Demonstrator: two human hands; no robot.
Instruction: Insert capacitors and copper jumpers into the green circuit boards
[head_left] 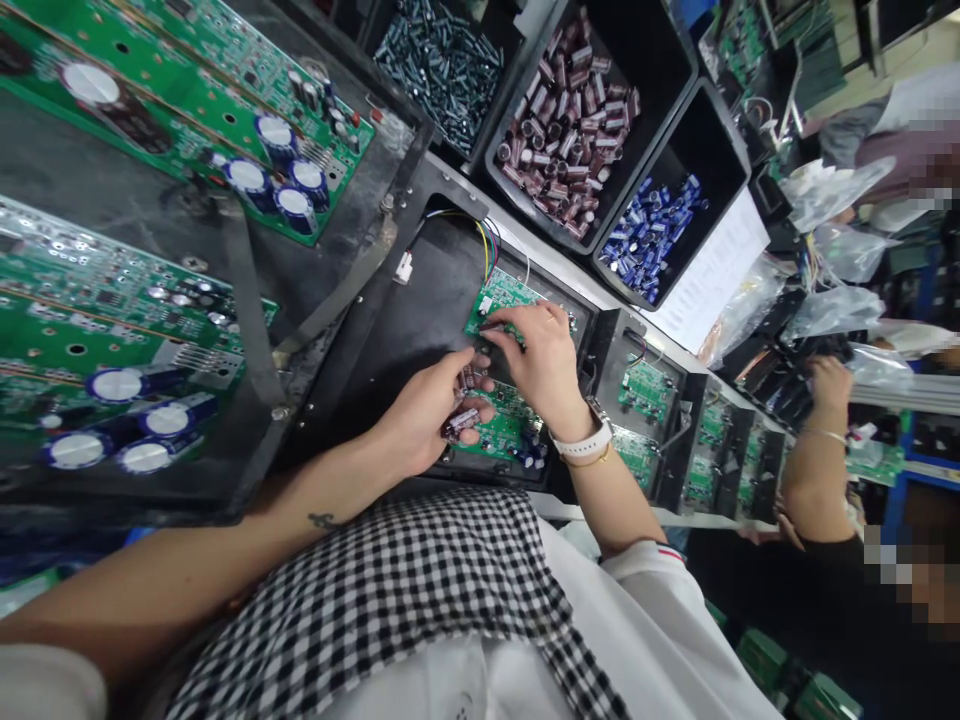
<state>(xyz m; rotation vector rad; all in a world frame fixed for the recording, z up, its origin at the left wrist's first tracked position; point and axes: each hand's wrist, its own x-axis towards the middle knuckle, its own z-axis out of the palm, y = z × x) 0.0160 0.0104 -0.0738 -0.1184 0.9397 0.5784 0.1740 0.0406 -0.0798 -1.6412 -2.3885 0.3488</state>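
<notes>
In the head view, my left hand (431, 410) is curled around several brown capacitors (460, 424), some of them showing between the fingers. My right hand (536, 350), with a white watch band at the wrist, is pinched over the upper green circuit board (510, 290). Something small and dark shows at its fingertips, too hidden to name. Below it, partly covered by my hands, lies a second green circuit board (499, 425) with blue capacitors (531, 452) at its right end. Both boards rest in a black tray (390, 350).
Black bins hold dark small parts (442, 75), brown capacitors (570, 130) and blue capacitors (652, 235). Larger boards (187, 100) stand in a black fixture at left. More trays with boards (645, 390) line up rightward, where a co-worker's arm (817, 450) reaches in.
</notes>
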